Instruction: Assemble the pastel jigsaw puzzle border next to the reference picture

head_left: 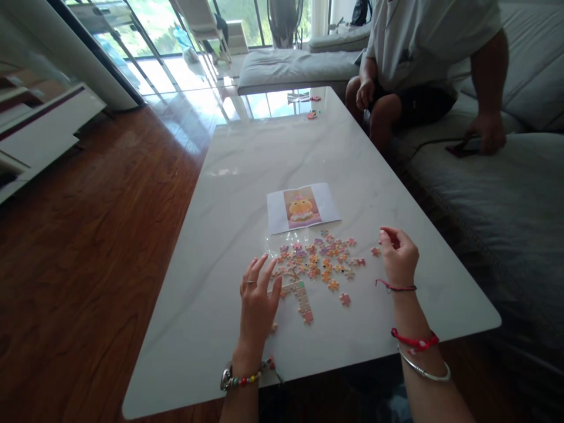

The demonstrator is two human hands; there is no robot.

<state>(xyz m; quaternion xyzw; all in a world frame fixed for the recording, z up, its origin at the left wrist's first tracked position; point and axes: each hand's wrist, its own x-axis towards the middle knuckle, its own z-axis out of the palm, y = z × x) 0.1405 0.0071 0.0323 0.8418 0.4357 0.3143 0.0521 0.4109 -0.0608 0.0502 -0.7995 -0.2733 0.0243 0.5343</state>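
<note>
A loose pile of small jigsaw puzzle pieces (312, 267) in pink, orange, yellow and purple lies on the white table. Several pieces are joined into a corner-shaped strip (304, 301) at the near side of the pile. My left hand (258, 296) hovers at the pile's left edge, fingers spread, covering part of the strip. To the right of the pile, my right hand (400, 252) is closed in a pinch; what it holds, if anything, cannot be made out. A pink puzzle piece (375, 251) lies just left of it. Another pink piece (345, 299) sits apart nearer me.
A paper sheet with a printed cartoon picture (302, 207) lies beyond the pile on the marble-patterned table (247, 176). Small colourful objects (312, 115) are at the far end. Another person (423, 64) sits on the grey sofa (497, 170) at the right, one hand on a dark object.
</note>
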